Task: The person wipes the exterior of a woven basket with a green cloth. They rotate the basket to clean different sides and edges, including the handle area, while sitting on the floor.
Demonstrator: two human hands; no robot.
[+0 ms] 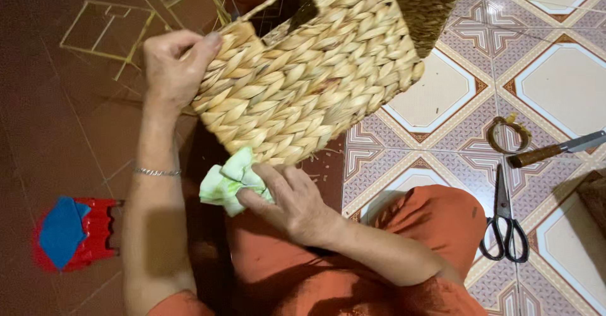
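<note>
Holding: your left hand (173, 63) grips the woven basket (315, 70) at its upper-left rim corner, thumb hooked over the edge, fingers curled shut behind it.
Basket position: raised off the floor above your lap, tilted so one braided wall faces you; judged, that tilt is what puts the lower edge within reach of the other hand.
Handle slot: a dark cut-out (287, 13) sits near the top rim, just right of your left thumb.
Right hand: your right hand (290, 202) is closed on a crumpled pale green cloth (230, 180), pressed against the basket's lower corner.
Grip note: the fingers bunch the cloth into a pad, likely so that it rubs the weave firmly.
Floor, right edge: black-handled scissors (505, 227) lie on the patterned tiles (435, 95), a wooden-handled knife (549, 152) and a small coil (508, 133) beyond them, all well apart from the basket.
Floor, lower-left corner: a red plastic stool (95, 240) with a blue piece (63, 231) on it.
Floor, top-left: loose straw strips (136, 41).
</note>
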